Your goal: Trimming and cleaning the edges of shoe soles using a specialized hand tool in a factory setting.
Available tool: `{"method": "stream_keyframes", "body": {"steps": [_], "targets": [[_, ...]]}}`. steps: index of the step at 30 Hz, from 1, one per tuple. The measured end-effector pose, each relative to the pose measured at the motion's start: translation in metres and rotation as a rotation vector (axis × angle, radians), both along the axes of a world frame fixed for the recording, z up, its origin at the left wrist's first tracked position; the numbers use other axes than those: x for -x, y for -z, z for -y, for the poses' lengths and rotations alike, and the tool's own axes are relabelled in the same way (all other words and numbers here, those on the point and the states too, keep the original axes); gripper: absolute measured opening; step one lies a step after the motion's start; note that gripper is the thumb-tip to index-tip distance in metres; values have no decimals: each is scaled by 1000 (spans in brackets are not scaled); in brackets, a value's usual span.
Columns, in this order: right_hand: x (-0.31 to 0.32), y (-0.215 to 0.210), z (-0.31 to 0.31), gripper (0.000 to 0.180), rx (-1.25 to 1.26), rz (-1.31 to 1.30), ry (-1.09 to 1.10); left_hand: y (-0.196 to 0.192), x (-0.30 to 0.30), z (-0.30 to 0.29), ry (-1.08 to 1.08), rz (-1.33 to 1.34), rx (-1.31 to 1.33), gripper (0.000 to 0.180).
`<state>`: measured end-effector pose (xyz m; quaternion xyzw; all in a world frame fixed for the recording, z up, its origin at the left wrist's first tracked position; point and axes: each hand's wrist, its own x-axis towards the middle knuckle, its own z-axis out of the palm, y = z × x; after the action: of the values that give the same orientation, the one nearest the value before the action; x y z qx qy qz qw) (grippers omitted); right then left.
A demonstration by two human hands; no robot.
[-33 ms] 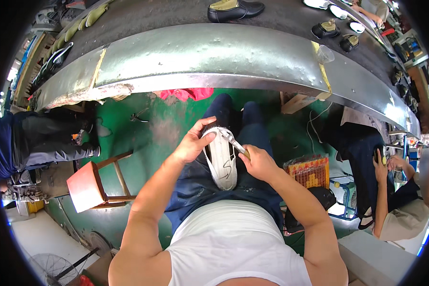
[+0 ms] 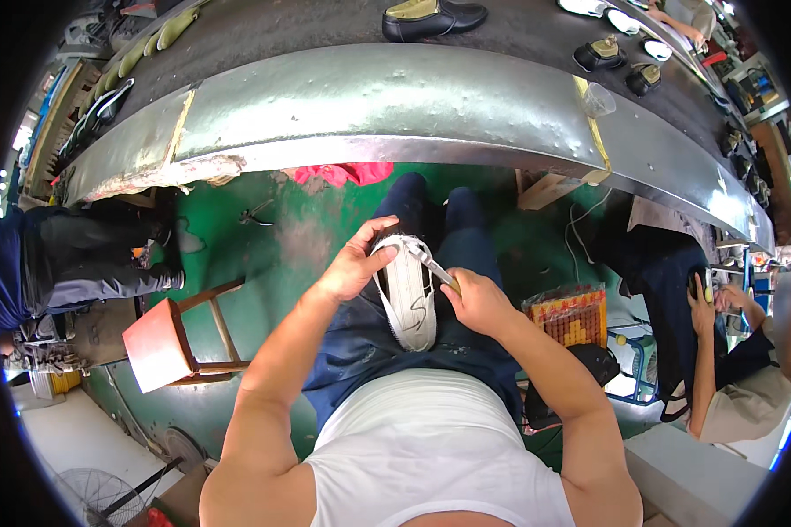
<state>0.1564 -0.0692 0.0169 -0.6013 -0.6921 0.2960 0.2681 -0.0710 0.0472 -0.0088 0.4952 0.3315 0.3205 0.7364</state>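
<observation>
A shoe on a last (image 2: 410,307) lies sole side up over my lap, its pale underside marked with a dark curved line. My left hand (image 2: 358,261) is closed round its far left end, the thumb pressing on the rim of white upper material. In my right hand (image 2: 479,300) are metal pliers (image 2: 437,269), held by the handles at the shoe's right side. Their head meets the upper's edge near the far end. Whether the jaws pinch the material is too small to tell.
Ahead runs a metal-edged conveyor (image 2: 369,97) carrying a black shoe (image 2: 431,19) and several others. A wooden stool (image 2: 163,344) stands left, a beaded seat mat (image 2: 573,318) right. Another person's arm (image 2: 701,351) shows at far right; a person in dark trousers (image 2: 97,263) is at left.
</observation>
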Motion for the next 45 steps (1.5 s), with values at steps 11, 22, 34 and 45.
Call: {"method": "stream_keyframes", "body": {"steps": [11,22,34,45], "targets": [[-39,-51,40,21,127,-234,-121,-47,-22,40,-101,-77,-178,50],[16,-37,15,26,93,-754,48,-90,-5,111,25,-375,-883,75],[12,-6,13,61,99,-282,343,-19,-7,103,-82,-523,-327,45],[-26,-1,9,54,396,-154,229,-21,-9,52,302,-350,74,48]]}}
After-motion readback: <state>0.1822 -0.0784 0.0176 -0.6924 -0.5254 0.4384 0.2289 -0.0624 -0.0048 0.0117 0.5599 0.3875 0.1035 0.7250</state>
